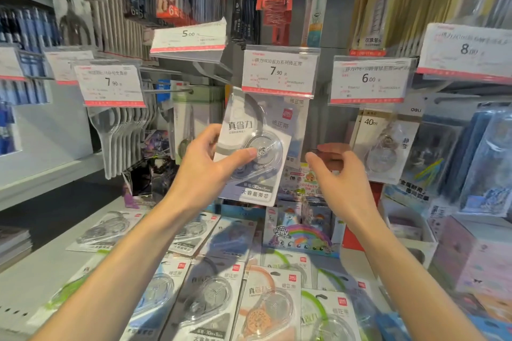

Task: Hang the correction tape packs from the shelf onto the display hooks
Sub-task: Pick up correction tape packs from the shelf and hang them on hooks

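Left hand (pixel 206 166) grips grey correction tape pack (pixel 253 147) below 7.90 price tag (pixel 279 70) | right hand (pixel 336 171) hovers beside, fingers loosely curled, empty.

The grey-and-white correction tape pack (pixel 250 144) is a card with a clear blister holding a transparent dispenser; it is held raised and tilted slightly clockwise, its top edge directly below the 7.90 price tag (pixel 279 70). More correction tape packs (pixel 210 296) lie flat and overlapping on the shelf (pixel 30 279) below that tag, face up, with grey, orange and green card trims. One orange-trimmed pack (pixel 270 304) lies among them.
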`<state>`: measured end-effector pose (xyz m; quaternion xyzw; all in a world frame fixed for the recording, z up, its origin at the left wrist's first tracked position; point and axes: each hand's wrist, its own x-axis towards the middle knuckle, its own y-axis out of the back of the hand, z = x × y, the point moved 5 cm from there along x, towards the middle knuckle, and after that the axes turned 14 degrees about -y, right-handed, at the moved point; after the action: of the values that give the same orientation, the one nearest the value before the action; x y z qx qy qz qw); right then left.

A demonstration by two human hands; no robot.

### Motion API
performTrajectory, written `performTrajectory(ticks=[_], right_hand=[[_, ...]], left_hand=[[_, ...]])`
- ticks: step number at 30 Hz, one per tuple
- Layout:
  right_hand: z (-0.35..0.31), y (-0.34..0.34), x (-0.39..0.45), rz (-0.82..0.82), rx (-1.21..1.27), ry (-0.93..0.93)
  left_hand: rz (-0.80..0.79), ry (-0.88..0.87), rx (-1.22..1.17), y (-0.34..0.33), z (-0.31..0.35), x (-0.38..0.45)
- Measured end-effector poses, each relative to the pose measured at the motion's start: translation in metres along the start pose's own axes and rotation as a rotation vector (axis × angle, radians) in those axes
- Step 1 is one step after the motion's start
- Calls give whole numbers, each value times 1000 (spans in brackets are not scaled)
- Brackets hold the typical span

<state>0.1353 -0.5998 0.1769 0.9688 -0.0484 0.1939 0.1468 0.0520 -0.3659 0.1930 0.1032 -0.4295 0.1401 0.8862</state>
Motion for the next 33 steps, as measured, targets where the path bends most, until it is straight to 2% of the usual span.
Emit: performTrajectory(ticks=[6, 12, 17, 25, 33], right_hand=[[-10, -19, -20, -249, 86, -5], [-8, -12, -17, -203, 287, 1], [-2, 6, -10, -163, 313, -6], [-10, 2, -12, -169, 288, 101], [-50, -11, -1, -132, 272, 170]], left_hand=[[6, 70, -49, -34, -14, 0], [-107, 30, 12, -40, -10, 2], [-20, -32, -23, -24, 11, 27], [46, -141, -252, -24, 60, 37], [89, -121, -257, -18, 85, 43]])
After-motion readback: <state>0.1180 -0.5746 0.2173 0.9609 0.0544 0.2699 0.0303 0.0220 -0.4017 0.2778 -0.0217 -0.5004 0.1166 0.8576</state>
